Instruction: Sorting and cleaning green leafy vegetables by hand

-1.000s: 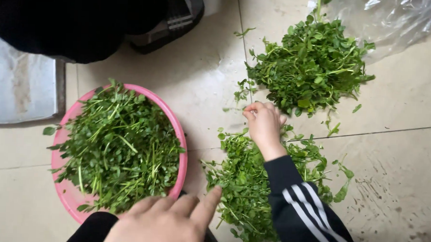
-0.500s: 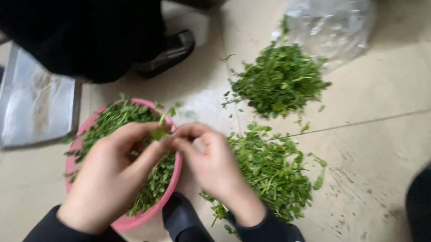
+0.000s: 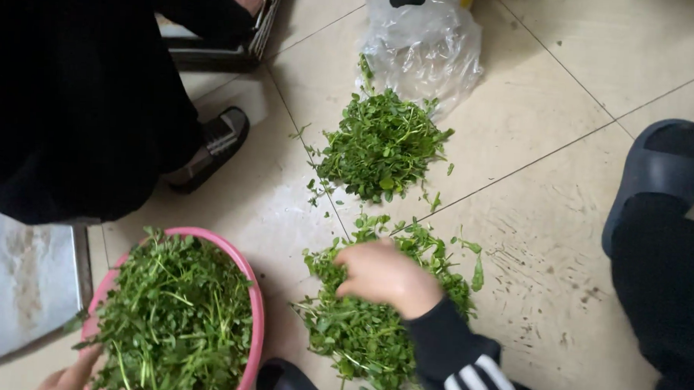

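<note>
Both hands have split since 0.5 s ago, when they met over the basin. Right hand now rests on the near pile of greens, fingers curled into the leaves (grip can't be told). Left hand sits at the pink basin edge, bottom-left, mostly cut off, fingers loosely spread, nothing held. Far pile of greens lies by the plastic bag.

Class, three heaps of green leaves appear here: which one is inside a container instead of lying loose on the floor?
The heap at lower left, held in the round pink basin. The other two heaps lie directly on the tiled floor.
</note>
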